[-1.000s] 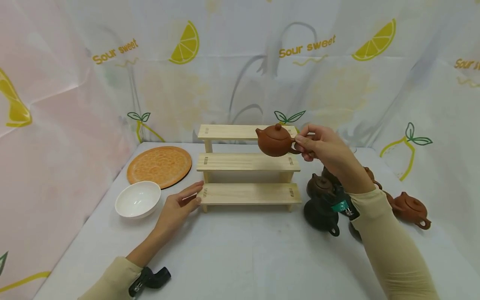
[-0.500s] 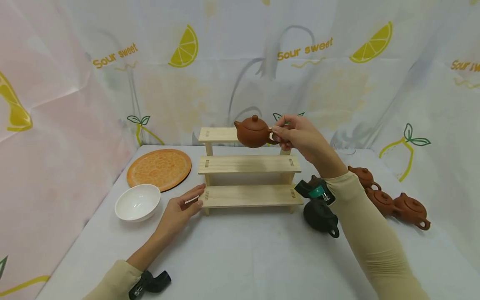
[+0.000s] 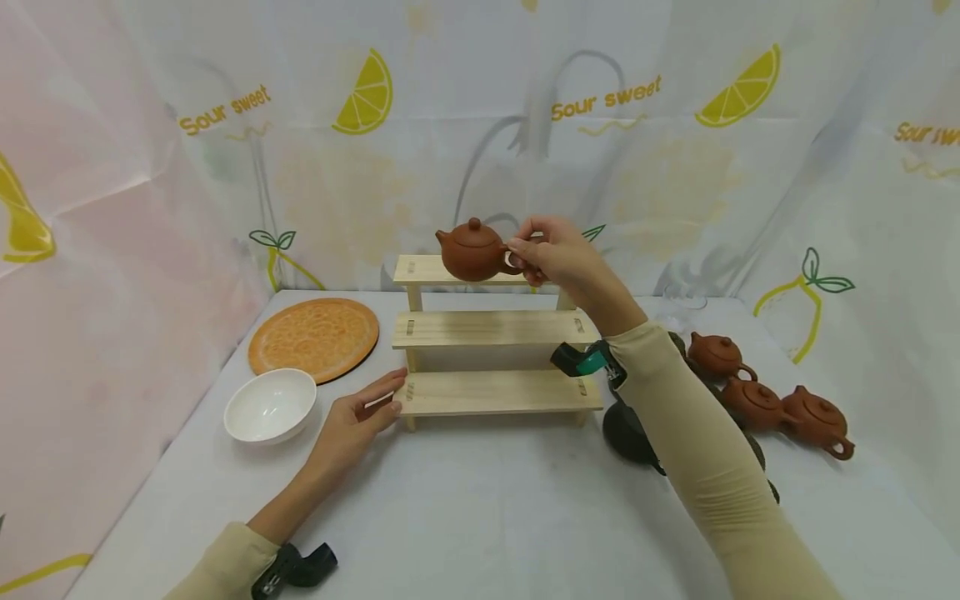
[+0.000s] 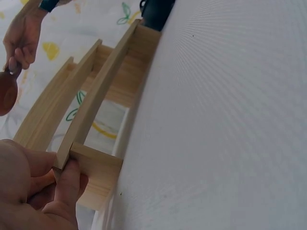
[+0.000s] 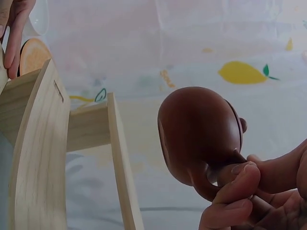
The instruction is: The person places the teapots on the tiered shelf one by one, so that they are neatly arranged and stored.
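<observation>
A reddish-brown teapot with a round lid knob is held by its handle in my right hand, the spout pointing left. It hangs in front of the top board of a three-tier wooden display stand. The right wrist view shows the teapot from below, thumb and fingers pinching its handle. At the stand's lower left corner is my left hand. In the left wrist view, the thumb and fingers of this left hand pinch the end of the lowest board.
Several reddish-brown teapots stand at the right. A black teapot and other dark ones are partly hidden by my right sleeve. A white bowl and a round orange-patterned board are on the left. A transparent item stands behind.
My right hand has carried the teapot leftward and slightly upward, from the stand's right end to its left half. The left hand has stayed at the corner of the lowest board.
</observation>
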A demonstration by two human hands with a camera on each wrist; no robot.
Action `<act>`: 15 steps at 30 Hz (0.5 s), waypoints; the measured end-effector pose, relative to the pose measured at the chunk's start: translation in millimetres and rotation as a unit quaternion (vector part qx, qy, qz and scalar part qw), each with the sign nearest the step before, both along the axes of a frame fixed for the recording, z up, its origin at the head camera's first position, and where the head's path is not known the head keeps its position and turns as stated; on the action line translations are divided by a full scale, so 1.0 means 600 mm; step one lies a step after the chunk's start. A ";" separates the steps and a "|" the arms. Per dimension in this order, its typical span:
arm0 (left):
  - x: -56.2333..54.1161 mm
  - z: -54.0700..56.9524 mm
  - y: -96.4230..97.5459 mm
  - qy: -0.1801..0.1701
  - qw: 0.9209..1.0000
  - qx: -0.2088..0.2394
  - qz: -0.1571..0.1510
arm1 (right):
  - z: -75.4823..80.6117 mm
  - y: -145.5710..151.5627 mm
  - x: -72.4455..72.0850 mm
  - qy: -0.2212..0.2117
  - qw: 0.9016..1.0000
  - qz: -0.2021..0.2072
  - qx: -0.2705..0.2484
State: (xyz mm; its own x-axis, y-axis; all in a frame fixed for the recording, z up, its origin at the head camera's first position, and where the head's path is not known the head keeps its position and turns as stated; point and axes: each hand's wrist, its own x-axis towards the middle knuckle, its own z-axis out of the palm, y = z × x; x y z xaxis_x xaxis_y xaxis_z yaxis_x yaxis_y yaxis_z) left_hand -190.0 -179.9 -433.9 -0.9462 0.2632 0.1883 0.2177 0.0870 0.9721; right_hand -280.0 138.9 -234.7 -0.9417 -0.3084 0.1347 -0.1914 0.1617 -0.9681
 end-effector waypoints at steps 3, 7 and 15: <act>-0.002 -0.002 0.001 0.001 1.000 0.001 -0.003 | -0.002 -0.011 -0.009 -0.006 1.000 -0.006 0.001; -0.003 -0.005 0.001 0.002 1.000 0.003 -0.006 | -0.005 -0.031 -0.021 -0.008 1.000 -0.013 0.020; -0.002 -0.011 0.000 0.012 1.000 0.001 -0.005 | -0.009 -0.072 -0.042 -0.010 0.999 -0.021 0.030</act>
State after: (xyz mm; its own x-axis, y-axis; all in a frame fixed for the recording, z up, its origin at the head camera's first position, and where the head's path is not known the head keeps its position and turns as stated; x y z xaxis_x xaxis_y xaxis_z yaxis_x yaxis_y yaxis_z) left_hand -191.2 -180.0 -440.4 -0.9388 0.2712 0.2125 0.2426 0.0822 0.9666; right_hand -305.2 95.4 -240.0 -0.9562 -0.2762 0.0973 -0.1635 0.2277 -0.9599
